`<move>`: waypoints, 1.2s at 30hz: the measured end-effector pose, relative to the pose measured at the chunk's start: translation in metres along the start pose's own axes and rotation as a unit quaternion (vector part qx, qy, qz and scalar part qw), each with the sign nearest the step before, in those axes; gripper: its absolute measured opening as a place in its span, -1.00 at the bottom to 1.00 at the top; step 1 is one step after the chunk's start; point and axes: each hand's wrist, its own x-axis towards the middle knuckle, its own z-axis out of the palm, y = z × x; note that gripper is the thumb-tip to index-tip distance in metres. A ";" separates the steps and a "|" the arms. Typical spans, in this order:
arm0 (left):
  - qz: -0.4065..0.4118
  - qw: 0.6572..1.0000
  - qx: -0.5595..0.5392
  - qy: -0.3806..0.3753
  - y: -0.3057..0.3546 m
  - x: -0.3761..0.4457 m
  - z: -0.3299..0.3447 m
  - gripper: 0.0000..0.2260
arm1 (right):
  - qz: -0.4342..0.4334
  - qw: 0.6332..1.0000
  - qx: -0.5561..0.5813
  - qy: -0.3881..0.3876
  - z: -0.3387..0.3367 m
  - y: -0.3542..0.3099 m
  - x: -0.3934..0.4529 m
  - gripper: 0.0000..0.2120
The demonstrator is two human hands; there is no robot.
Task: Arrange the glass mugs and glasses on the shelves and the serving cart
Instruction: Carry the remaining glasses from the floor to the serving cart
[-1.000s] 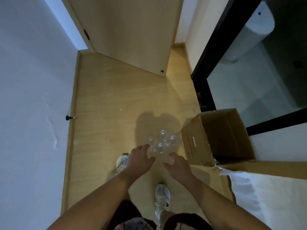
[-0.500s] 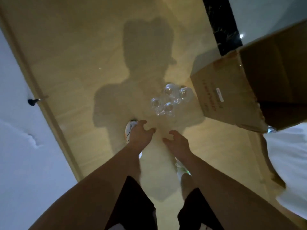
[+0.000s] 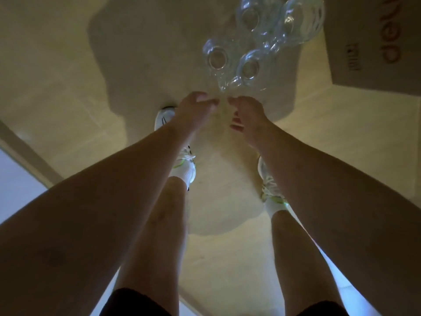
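Wooden floor (image 3: 68,83), dim light, seen from above with the person bent low. Cluster of four glass mugs (image 3: 257,39) stands on the floor at upper centre of the frame, just beside a cardboard box (image 3: 376,49) at upper right. Left hand (image 3: 193,108) and right hand (image 3: 247,112) hang just below the nearest glass, fingers loosely curled, holding nothing; contact with the glass cannot be told. No shelf or cart in view. Judgement: task barely begun, all visible glassware on the floor, pickup and placing left.
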 end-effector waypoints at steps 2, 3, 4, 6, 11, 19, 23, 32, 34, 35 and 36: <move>0.004 0.999 -0.038 -0.005 -0.005 0.022 0.007 -0.60 | 0.034 0.996 0.075 -0.039 0.008 0.001 0.023 -0.71; 0.001 0.998 -0.062 -0.006 -0.006 0.030 0.011 -0.62 | 0.047 0.991 0.116 -0.053 0.010 0.000 0.032 -0.74; -0.003 0.996 -0.085 -0.009 -0.005 0.036 0.015 -0.63 | 0.056 0.984 0.159 -0.065 0.012 0.001 0.040 -0.79; -0.006 0.993 -0.114 -0.021 -0.003 0.051 0.026 -0.64 | 0.060 0.965 0.240 -0.083 0.015 0.001 0.057 -0.76; -0.033 0.983 -0.175 -0.040 0.006 0.070 0.044 -0.77 | 0.033 0.926 0.349 -0.138 0.024 0.006 0.087 -0.65; -0.047 0.972 -0.221 -0.068 0.001 0.072 0.054 -0.90 | -0.004 0.920 0.359 -0.156 0.019 0.014 0.098 -0.90; -0.071 0.960 -0.263 -0.064 -0.003 0.067 0.060 -0.87 | 0.010 0.925 0.360 -0.118 0.007 0.024 0.096 -0.87; -0.144 0.948 -0.280 -0.046 -0.016 0.022 0.061 -0.64 | 0.038 0.932 0.349 -0.091 -0.027 0.041 0.057 -0.76; -0.162 0.955 -0.245 -0.048 -0.019 0.002 0.059 -0.74 | 0.065 0.941 0.319 -0.088 -0.034 0.046 0.040 -0.74; -0.167 0.957 -0.232 -0.047 -0.021 -0.011 0.058 -0.77 | 0.079 0.947 0.299 -0.084 -0.040 0.049 0.028 -0.73; -0.174 0.958 -0.224 -0.047 -0.024 -0.025 0.057 -0.77 | 0.090 0.953 0.279 -0.078 -0.045 0.054 0.015 -0.73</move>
